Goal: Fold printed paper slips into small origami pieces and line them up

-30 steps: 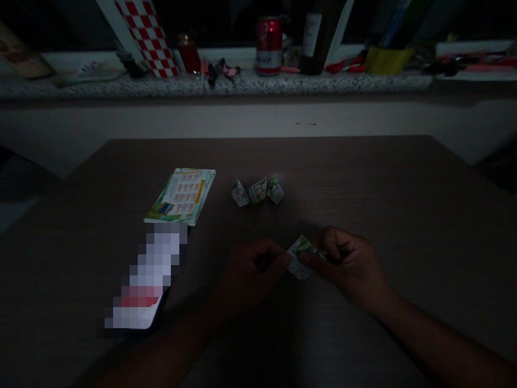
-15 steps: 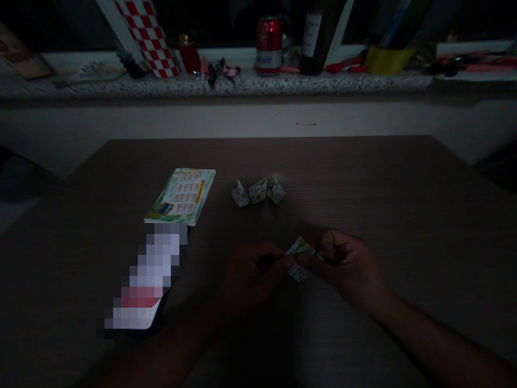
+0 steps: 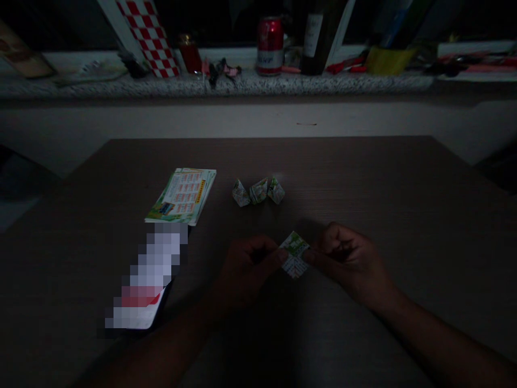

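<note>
A small folded paper square (image 3: 295,258), printed green and white, is held corner-up between my two hands. My left hand (image 3: 252,267) pinches its left corner between thumb and fingers. At the right corner, my right hand (image 3: 351,258) grips it the same way, its other fingers curled. Beyond the hands stand three folded paper pieces (image 3: 259,191) in a row, made of similar printed paper. A stack of calendar leaflets (image 3: 181,194) lies to their left.
Nearer me than the stack lies a phone (image 3: 151,280) with a blurred screen. Along the granite window sill (image 3: 242,85) at the back stand a red can (image 3: 270,46), a dark bottle (image 3: 313,40), a red-and-white checkered box (image 3: 149,40) and other small items. The room is dim.
The paper square has shifted slightly left and turned flatter toward me. My right thumb has slid outward to its right corner, uncovering more of its face.
</note>
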Demonstrator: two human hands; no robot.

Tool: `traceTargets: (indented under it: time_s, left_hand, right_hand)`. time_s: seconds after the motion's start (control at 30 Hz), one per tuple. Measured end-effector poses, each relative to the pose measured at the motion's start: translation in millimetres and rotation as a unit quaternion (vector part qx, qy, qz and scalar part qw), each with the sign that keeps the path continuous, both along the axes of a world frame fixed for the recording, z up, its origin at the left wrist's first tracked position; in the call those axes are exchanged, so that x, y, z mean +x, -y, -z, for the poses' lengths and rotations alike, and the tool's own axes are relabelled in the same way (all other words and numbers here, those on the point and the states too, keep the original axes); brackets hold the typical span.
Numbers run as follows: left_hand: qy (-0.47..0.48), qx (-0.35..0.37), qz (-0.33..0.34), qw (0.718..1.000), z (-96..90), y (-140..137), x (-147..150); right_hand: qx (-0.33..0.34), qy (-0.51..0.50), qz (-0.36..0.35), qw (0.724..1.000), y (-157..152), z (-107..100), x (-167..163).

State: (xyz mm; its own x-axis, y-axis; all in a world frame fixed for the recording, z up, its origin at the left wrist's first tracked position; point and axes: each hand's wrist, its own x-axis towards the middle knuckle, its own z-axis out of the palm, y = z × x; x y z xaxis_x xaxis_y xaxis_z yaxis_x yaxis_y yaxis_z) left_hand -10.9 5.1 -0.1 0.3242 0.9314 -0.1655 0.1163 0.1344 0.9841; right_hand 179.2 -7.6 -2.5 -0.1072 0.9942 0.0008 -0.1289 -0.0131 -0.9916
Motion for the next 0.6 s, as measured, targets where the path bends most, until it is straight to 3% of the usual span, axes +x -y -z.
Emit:
traceTargets:
  time_s: [0.23,0.33,0.5,0.6]
  left_hand:
    - [0.064,-0.073,-0.023,0.995,3.7,-1.7,-3.2]
    - [0.098,-0.109,0.002,0.989,7.2,-0.8,-1.8]
    - [0.158,-0.192,0.049,0.967,7.8,1.6,3.5]
    - [0.147,-0.197,0.060,0.968,8.6,0.5,3.3]
  right_hand:
    - [0.022,0.015,0.017,1.000,-1.6,6.1,7.7]
    - [0.045,0.018,-0.010,0.999,0.6,11.1,7.7]
    - [0.137,0.097,-0.073,0.983,2.0,11.3,7.7]
    - [0.188,0.125,-0.080,0.971,0.2,8.3,8.3]
